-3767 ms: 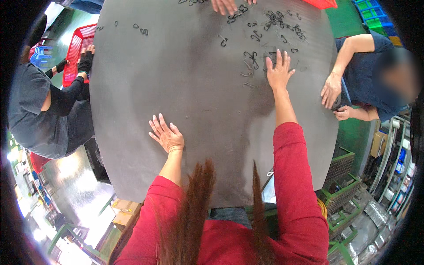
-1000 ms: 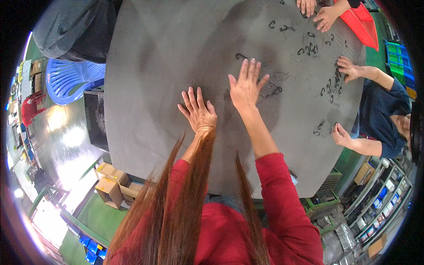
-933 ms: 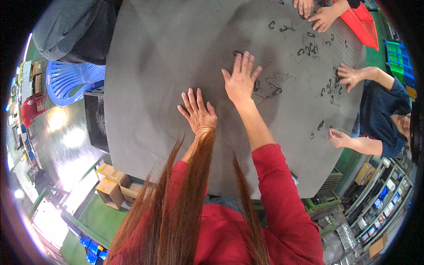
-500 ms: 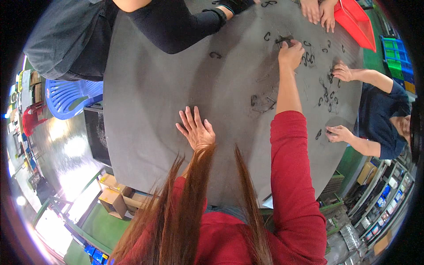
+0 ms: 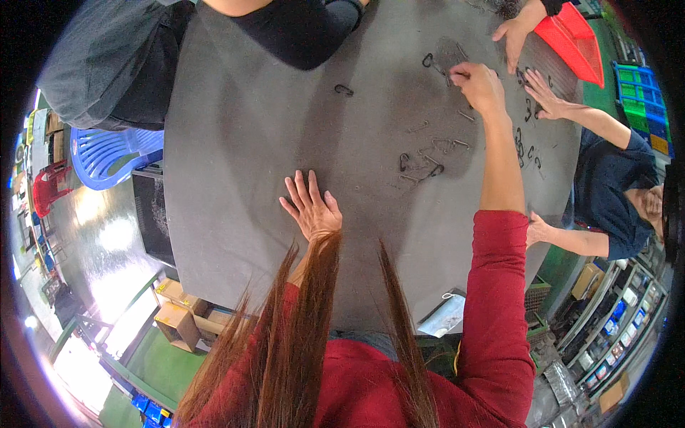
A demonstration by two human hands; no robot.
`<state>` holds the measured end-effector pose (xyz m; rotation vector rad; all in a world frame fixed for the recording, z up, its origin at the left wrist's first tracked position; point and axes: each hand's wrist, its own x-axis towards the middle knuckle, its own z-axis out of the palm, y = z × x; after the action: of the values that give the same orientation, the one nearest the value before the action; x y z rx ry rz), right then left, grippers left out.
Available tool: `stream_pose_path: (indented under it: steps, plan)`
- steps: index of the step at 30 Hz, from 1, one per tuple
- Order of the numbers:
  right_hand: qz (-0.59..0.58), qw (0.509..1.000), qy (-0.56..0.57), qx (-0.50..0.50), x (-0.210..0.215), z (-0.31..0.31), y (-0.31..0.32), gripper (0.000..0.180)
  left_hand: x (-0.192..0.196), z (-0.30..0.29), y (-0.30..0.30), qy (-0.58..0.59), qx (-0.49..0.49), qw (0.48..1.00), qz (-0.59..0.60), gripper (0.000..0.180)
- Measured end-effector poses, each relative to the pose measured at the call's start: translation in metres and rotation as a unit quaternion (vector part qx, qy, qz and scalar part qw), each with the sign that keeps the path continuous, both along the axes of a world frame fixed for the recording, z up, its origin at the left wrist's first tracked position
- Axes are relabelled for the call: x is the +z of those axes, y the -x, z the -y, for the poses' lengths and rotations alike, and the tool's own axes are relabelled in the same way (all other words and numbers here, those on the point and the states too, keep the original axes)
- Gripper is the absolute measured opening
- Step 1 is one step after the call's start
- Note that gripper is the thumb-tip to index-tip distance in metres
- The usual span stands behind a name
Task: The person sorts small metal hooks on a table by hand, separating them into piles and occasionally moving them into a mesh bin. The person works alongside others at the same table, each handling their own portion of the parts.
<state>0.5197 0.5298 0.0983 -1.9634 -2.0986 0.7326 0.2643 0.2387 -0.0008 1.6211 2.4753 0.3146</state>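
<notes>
My left hand [image 5: 312, 207] lies flat on the grey table [image 5: 250, 157], fingers spread, holding nothing. My right arm reaches far across the table. The right hand [image 5: 481, 87] is closed, its thumb and fingers pinched together; whatever they hold is too small to make out. Just left of those fingertips lie a black hook-shaped clip [image 5: 428, 60] and thin metal pins. Nearer to me sits a loose group of pins and black clips [image 5: 437, 170]. One more clip [image 5: 344, 90] rests alone left of my right hand.
A co-worker's hand [image 5: 546, 96] on the right and another person's hand [image 5: 519, 34] at the far right are among more clips. Beyond stands a red basket [image 5: 574, 43]. A dark-sleeved arm [image 5: 300, 32] leans in at the far left. A face mask [image 5: 446, 314] lies by my right sleeve.
My right hand has shifted right and slightly nearer; the dark clump at its fingers no longer shows there. The co-workers' hands have moved among the clips. My left hand stays nearly still.
</notes>
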Motion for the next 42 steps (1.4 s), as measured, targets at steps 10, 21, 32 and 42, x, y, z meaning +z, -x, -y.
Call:
stream_pose_path:
  steps: [10,21,32,42]
  plan:
    - [-0.006,0.969,-0.221,0.107,-0.074,0.037,0.043,0.032,0.003,0.002,-0.001,0.008,-0.009,1.0,0.014,0.058]
    - [-0.041,0.998,-0.032,0.02,-0.024,0.205,-0.006,0.012,0.003,0.002,-0.001,-0.008,-0.015,1.0,0.009,0.056]
    - [-0.449,0.875,0.033,-0.177,0.006,0.177,0.01,0.024,0.018,-0.078,-0.075,-0.129,-0.263,0.944,0.153,0.044]
    - [0.076,0.986,-0.143,-0.027,-0.088,0.246,0.01,0.053,0.012,-0.102,-0.068,-0.139,-0.208,0.96,0.125,0.037]
